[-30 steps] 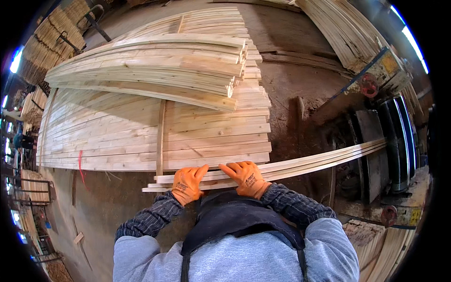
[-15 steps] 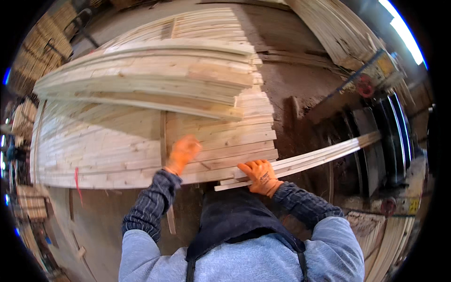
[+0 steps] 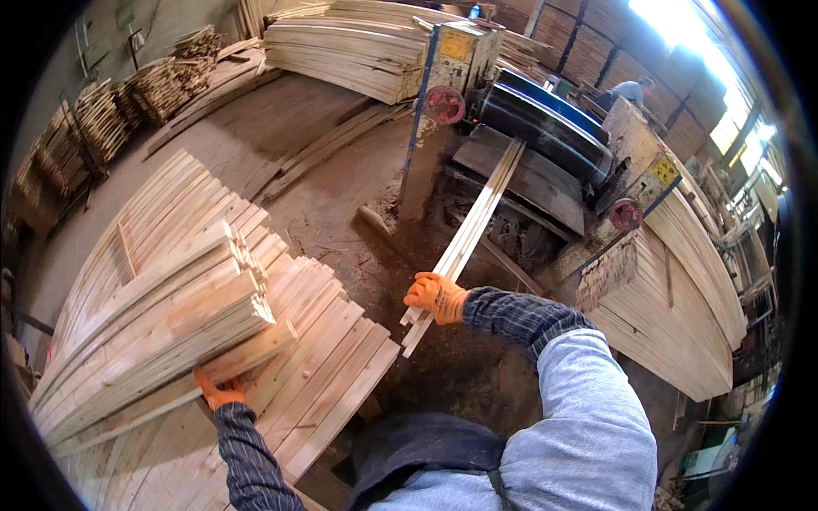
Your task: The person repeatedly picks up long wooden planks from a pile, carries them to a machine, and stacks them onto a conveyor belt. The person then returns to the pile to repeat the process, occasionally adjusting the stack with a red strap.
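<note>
Right hand (image 3: 437,297): clamped on strips (image 3: 479,215); I'd guide them straight.
Left hand (image 3: 220,392): at a plank (image 3: 256,353), grip I can't tell.

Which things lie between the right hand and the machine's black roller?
In the head view, pale wooden strips extend from the right hand toward the black roller; a dark metal plate lies beneath their far end.

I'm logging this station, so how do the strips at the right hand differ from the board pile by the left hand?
The strips are only a few, while the board pile holds many pieces. The strips stretch from the right hand to the machine, whereas the board pile lies on a wider stack, beside the left hand. Both are long, pale wood.
</note>
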`<move>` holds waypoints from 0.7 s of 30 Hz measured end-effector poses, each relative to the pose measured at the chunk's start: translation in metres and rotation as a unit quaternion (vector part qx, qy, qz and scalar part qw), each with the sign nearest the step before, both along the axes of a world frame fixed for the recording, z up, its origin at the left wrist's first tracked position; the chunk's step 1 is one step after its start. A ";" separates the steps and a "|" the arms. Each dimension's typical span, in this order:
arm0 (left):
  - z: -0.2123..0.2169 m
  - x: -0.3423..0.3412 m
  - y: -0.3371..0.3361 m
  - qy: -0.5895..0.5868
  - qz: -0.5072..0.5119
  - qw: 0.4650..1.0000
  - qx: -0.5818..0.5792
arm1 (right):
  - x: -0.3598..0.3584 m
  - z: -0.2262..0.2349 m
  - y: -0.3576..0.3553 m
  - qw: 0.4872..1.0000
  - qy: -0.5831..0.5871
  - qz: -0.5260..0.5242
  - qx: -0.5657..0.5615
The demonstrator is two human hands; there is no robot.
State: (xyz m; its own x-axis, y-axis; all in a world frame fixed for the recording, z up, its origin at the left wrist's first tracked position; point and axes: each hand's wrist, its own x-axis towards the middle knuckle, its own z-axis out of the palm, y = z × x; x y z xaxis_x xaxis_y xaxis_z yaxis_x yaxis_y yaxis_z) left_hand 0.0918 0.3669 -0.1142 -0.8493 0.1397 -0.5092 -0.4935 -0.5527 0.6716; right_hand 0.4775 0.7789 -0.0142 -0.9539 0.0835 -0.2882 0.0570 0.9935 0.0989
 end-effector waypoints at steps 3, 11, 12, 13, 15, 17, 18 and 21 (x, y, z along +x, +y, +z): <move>-0.016 0.019 -0.023 0.048 -0.015 0.998 0.023 | 0.012 -0.002 0.042 1.000 0.015 -0.007 0.019; 0.013 0.125 -0.035 -0.009 0.030 0.998 -0.058 | 0.048 0.013 0.146 0.996 0.053 -0.056 0.039; 0.013 0.129 -0.032 -0.014 0.016 0.998 -0.050 | 0.054 0.014 0.159 0.995 0.063 -0.064 0.037; 0.012 0.135 -0.027 -0.035 0.037 0.997 -0.064 | 0.061 0.010 0.174 0.994 0.070 -0.070 0.038; -0.002 0.135 -0.029 -0.030 0.017 0.996 -0.088 | 0.071 0.004 0.204 0.994 0.078 -0.072 0.040; -0.007 0.130 -0.026 -0.087 0.028 0.992 -0.087 | 0.083 0.007 0.230 0.993 0.079 -0.078 0.043; -0.025 0.121 -0.034 -0.085 0.003 0.994 -0.066 | 0.095 0.000 0.250 0.990 0.114 -0.074 0.040; -0.108 0.086 -0.130 0.250 -0.281 0.832 -0.408 | 0.090 -0.010 0.297 0.988 0.122 -0.076 0.058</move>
State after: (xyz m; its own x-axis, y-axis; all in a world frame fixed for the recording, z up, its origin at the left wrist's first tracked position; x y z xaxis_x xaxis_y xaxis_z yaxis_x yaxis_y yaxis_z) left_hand 0.1779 0.2372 -0.2222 -0.9006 0.3671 -0.2327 -0.0665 0.4127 0.9084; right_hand 0.5677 1.0756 -0.0237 -0.9678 0.2498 -0.0304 0.2408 0.9544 0.1768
